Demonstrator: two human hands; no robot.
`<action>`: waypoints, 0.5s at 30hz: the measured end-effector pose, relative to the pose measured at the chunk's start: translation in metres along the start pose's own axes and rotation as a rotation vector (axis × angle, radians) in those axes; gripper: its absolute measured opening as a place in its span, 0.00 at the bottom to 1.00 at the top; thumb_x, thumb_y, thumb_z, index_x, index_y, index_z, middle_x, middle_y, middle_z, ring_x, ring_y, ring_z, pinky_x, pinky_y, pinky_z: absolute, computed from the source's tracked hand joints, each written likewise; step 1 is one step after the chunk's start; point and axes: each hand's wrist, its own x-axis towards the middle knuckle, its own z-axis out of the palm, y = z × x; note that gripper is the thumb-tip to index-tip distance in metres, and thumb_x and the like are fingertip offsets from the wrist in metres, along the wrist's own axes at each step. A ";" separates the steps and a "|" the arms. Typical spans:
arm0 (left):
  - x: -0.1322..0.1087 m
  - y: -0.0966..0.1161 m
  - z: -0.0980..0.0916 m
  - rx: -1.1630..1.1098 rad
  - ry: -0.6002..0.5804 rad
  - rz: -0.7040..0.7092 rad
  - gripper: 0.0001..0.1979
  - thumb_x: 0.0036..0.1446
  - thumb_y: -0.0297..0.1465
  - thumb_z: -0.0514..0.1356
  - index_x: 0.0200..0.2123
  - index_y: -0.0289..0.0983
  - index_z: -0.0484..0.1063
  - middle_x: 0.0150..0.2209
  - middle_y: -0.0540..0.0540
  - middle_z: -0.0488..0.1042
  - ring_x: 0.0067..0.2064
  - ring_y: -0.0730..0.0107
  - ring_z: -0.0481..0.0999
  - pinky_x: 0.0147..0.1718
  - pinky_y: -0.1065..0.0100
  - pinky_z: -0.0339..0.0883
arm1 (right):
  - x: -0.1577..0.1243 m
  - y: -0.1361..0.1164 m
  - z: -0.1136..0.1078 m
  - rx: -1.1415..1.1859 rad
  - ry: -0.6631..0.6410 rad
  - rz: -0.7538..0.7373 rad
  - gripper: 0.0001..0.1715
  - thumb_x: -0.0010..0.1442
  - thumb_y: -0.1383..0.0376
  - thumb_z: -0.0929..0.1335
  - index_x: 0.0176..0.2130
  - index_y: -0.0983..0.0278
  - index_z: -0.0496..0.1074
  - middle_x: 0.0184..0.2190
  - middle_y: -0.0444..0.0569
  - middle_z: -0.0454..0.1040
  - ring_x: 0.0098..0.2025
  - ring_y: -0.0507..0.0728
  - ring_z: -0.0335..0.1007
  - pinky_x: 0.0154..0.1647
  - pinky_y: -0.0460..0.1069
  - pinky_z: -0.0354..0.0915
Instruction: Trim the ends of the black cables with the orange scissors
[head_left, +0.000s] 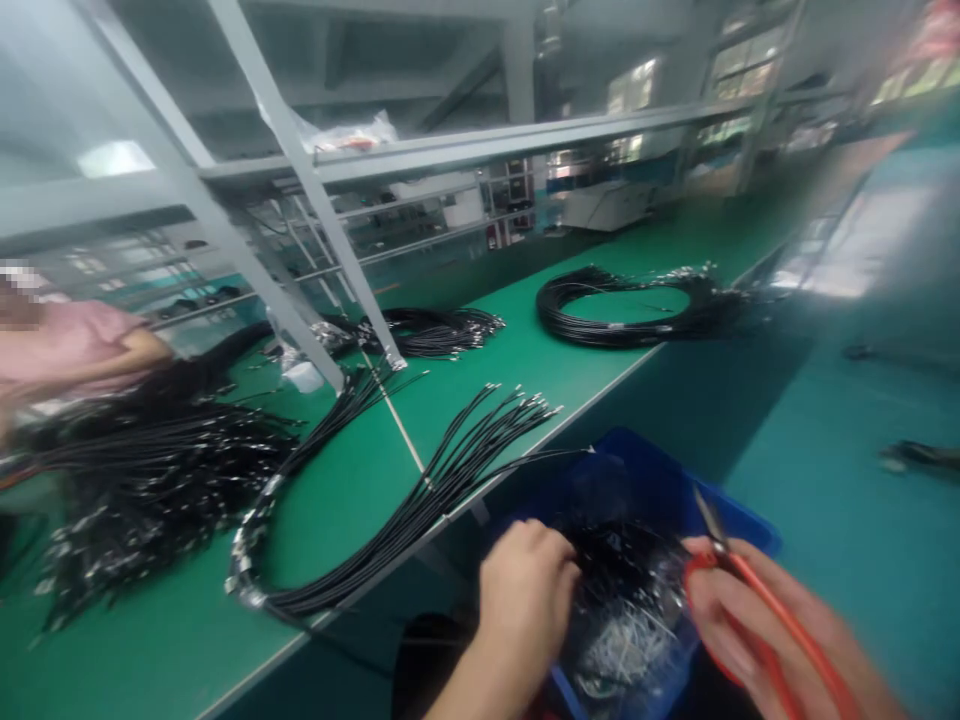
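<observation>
My left hand (525,590) is closed in a loose fist over the near edge of a blue bin (660,480), its fingers down among black cable pieces; what it grips is hidden. My right hand (757,630) holds red-handled cutters (739,575), the metal tip pointing up over the bin. The bin holds black cable ends and white scraps (630,630). A bundle of black cables (405,500) with metal ends lies on the green bench, curving toward the bin.
The green bench (360,500) carries more cable coils (622,310) at the far end and a heap of black cables (150,470) on the left. A person in a pink top (75,345) sits at far left. Grey rack posts (300,190) rise from the bench.
</observation>
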 end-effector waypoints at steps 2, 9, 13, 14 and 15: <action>0.001 -0.023 -0.008 0.224 0.157 -0.225 0.06 0.55 0.26 0.56 0.32 0.40 0.72 0.35 0.46 0.72 0.39 0.61 0.69 0.38 0.65 0.61 | 0.006 0.004 -0.008 0.008 0.006 -0.016 0.16 0.47 0.57 0.73 0.37 0.58 0.72 0.23 0.45 0.72 0.20 0.53 0.60 0.22 0.48 0.63; -0.003 -0.095 -0.031 0.309 0.210 -0.406 0.03 0.55 0.29 0.57 0.35 0.40 0.69 0.35 0.46 0.70 0.38 0.61 0.69 0.31 0.67 0.57 | 0.011 0.010 -0.001 0.030 -0.024 -0.049 0.14 0.46 0.58 0.73 0.35 0.58 0.73 0.21 0.44 0.71 0.18 0.52 0.58 0.21 0.50 0.63; 0.000 -0.100 -0.037 0.233 0.195 -0.385 0.03 0.55 0.30 0.57 0.29 0.42 0.69 0.31 0.50 0.70 0.35 0.64 0.70 0.25 0.70 0.53 | 0.010 0.004 0.006 0.096 -0.076 0.032 0.21 0.40 0.56 0.76 0.35 0.56 0.72 0.20 0.44 0.72 0.17 0.51 0.59 0.17 0.46 0.59; 0.000 -0.099 -0.039 0.211 0.202 -0.381 0.04 0.55 0.30 0.57 0.28 0.41 0.69 0.30 0.50 0.71 0.35 0.64 0.70 0.26 0.70 0.53 | 0.010 0.002 0.006 0.106 -0.093 0.040 0.21 0.40 0.56 0.76 0.36 0.56 0.72 0.20 0.44 0.72 0.17 0.50 0.59 0.17 0.46 0.59; 0.000 -0.098 -0.041 0.184 0.212 -0.380 0.05 0.55 0.29 0.56 0.27 0.41 0.69 0.30 0.50 0.71 0.35 0.64 0.71 0.27 0.70 0.53 | 0.010 0.001 0.005 0.110 -0.105 0.039 0.20 0.41 0.57 0.76 0.36 0.56 0.72 0.21 0.44 0.72 0.17 0.50 0.59 0.18 0.46 0.59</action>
